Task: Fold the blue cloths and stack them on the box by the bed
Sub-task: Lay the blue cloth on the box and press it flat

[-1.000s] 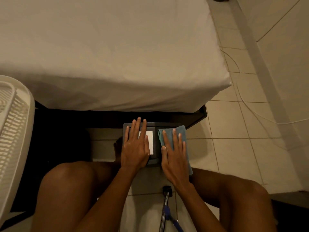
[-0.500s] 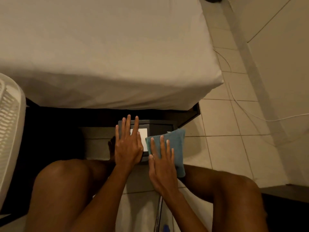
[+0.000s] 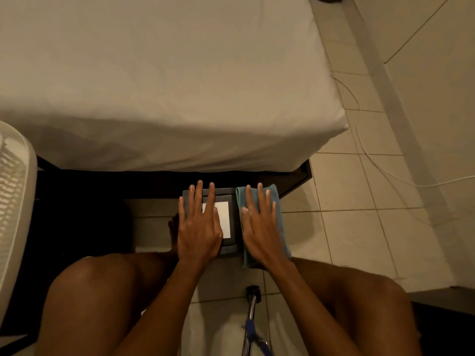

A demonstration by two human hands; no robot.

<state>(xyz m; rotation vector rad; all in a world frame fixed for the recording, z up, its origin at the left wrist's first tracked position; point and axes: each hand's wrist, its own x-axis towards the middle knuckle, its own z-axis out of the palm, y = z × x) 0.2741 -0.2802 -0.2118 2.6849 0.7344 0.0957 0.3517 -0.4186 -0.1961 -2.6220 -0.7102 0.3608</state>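
A bed (image 3: 159, 80) covered with a pale sheet fills the upper part of the view, its corner reaching over a tiled floor (image 3: 359, 227) where a thin white cable (image 3: 372, 160) trails toward the wall. At the left edge stands a white slatted basket (image 3: 12, 201), only partly in view. A person sits at the foot of the bed, bare knees spread to either side, arms stretched forward between them. In front of the dark bed frame sits a dark grey box (image 3: 232, 199) with a white label (image 3: 223, 217) on its top. The left hand (image 3: 199, 227) lies flat on the box, palm down, fingers straight and slightly spread, holding nothing and partly covering the label. The right hand (image 3: 259, 227) presses flat on a folded blue cloth (image 3: 277, 214), fingers extended and a little apart, not gripping it. The cloth lies along the right side of the box, its far end near the bed frame and its near end at the person's right wrist; whether it rests fully on the box cannot be told. A metal rod (image 3: 250, 317) with blue strap stands on the floor between the legs.
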